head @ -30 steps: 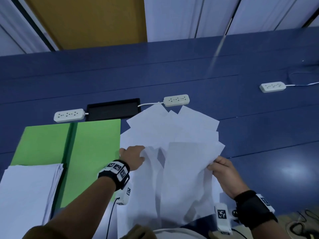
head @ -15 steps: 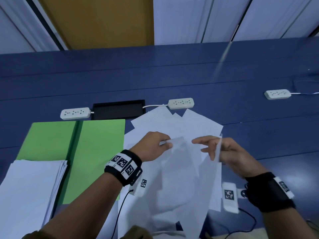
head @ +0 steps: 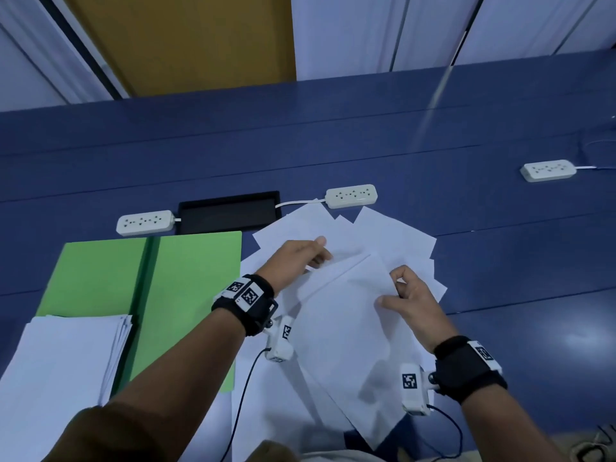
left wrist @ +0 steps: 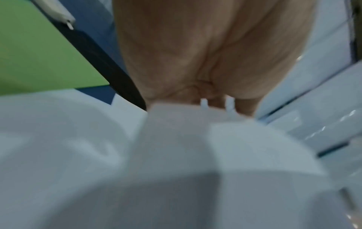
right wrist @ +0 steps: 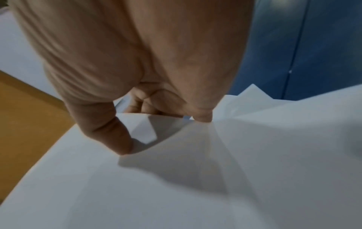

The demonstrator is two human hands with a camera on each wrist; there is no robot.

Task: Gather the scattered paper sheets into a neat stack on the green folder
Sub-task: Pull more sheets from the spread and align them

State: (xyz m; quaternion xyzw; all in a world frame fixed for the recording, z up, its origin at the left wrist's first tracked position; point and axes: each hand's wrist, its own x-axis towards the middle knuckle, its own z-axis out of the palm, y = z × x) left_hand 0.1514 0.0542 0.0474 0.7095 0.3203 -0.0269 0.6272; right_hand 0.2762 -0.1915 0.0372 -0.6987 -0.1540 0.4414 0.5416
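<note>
The left hand (head: 295, 258) pinches the far left corner of the gathered sheets (head: 346, 331), thumb on top and fingers curled beneath. The right hand (head: 408, 295) pinches the far right edge of the same bundle, thumb and a bent fingertip pressing the top page, as the right wrist view shows. Between the two hands the bundle is held loosely fanned and skewed, its long axis running from the hands back toward the person's body. More loose sheets (head: 383, 235) lie spread on the blue table (head: 500, 261) just beyond the hands. The green folder (head: 193, 278) lies open to the left, just beside the left hand and well apart from the right, with a paper stack (head: 60, 361) already resting on its near left part. The carry therefore probably goes leftward, the left hand leading.
</note>
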